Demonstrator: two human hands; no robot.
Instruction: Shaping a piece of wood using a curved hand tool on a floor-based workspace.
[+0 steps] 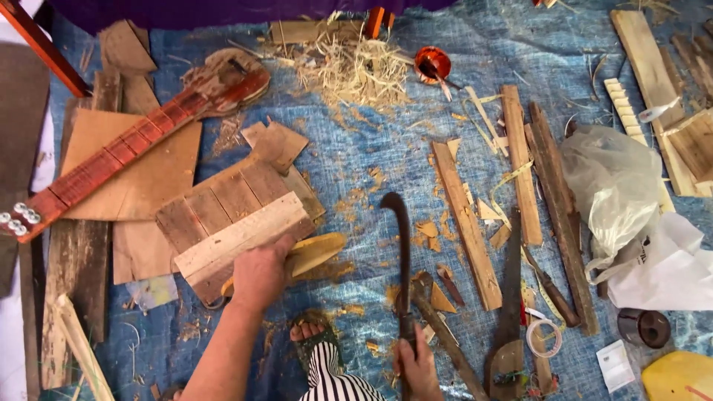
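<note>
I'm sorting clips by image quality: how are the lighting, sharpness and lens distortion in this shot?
Head view: even, soft daylight with faint shadows; mild glare on the crinkled blue tarp; the left hand on the pale wooden plank and the right hand gripping the dark curved blade look sharp; wide-angle bending at the edges.

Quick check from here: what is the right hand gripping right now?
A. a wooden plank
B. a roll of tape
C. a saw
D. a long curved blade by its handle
D. The right hand is closed around the handle of the curved blade, which points up across the blue tarp; the left hand rests on the pale plank.
</note>
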